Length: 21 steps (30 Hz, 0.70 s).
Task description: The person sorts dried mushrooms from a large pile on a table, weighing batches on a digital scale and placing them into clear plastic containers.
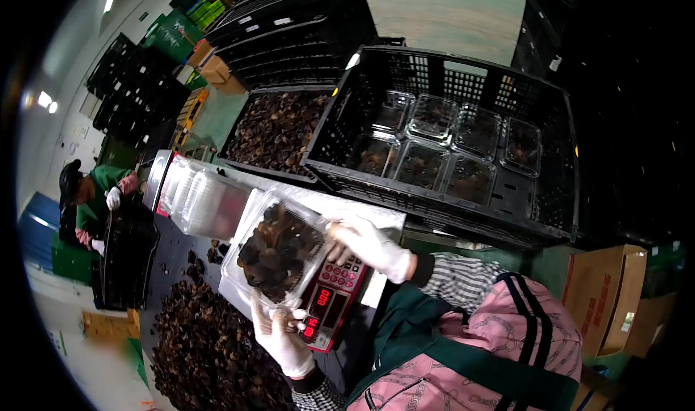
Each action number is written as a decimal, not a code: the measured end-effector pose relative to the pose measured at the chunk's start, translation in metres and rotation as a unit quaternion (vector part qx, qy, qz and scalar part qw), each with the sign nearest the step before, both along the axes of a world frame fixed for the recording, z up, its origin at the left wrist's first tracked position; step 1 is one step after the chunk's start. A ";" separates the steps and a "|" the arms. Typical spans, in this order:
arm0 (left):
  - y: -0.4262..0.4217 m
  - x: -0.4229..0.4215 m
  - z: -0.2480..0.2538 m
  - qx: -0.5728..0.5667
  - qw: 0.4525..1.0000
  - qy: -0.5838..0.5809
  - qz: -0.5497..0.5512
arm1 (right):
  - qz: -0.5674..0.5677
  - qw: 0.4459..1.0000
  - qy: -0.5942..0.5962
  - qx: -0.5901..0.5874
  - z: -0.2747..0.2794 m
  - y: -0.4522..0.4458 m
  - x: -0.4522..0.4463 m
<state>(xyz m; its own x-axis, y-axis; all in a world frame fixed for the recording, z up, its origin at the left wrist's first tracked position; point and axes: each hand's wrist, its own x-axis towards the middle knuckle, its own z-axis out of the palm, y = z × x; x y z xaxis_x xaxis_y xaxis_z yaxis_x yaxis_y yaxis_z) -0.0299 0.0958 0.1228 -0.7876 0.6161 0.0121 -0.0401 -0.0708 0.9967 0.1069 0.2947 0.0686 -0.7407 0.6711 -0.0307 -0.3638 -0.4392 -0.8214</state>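
Black crate [434,202]: clear boxes [523,147] stand in rows, presumably saving room. Dark heap [210,346]: at my left, apparently for reach. Loaded box [233,270]: at the red scale [337,295], contact with its pan unverifiable; my left hand [284,342] and right hand [373,248] grip its near edges, likely for balance.

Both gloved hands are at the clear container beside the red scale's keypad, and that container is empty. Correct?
Not quite: the clear container isn't empty. The head view shows dark, crinkled pieces heaped in it. The rest holds: gloved left hand and gloved right hand are at it, beside the red scale's keypad.
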 end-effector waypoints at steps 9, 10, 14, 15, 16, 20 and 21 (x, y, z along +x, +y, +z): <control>0.076 0.105 0.024 -0.084 0.931 0.006 -0.354 | -0.129 0.953 -0.205 0.183 0.129 0.068 0.188; 0.082 0.106 0.024 -0.044 0.931 -0.030 -0.361 | -0.188 0.927 -0.216 0.241 0.139 0.079 0.204; 0.077 0.084 0.012 0.002 0.958 -0.014 -0.287 | -0.357 0.773 -0.328 0.409 0.131 0.141 0.270; 0.071 0.074 0.008 -0.006 0.968 -0.016 -0.252 | -0.341 0.737 -0.403 0.421 0.127 0.153 0.288; 0.068 0.067 0.008 -0.015 0.975 -0.007 -0.223 | -0.281 0.697 -0.508 0.420 0.123 0.160 0.300; 0.052 0.043 0.002 -0.054 0.985 -0.038 -0.158 | 0.024 0.656 -0.678 0.331 0.066 0.202 0.344; 0.049 0.040 0.000 -0.055 0.986 -0.039 -0.153 | 0.070 0.665 -0.685 0.291 0.043 0.211 0.355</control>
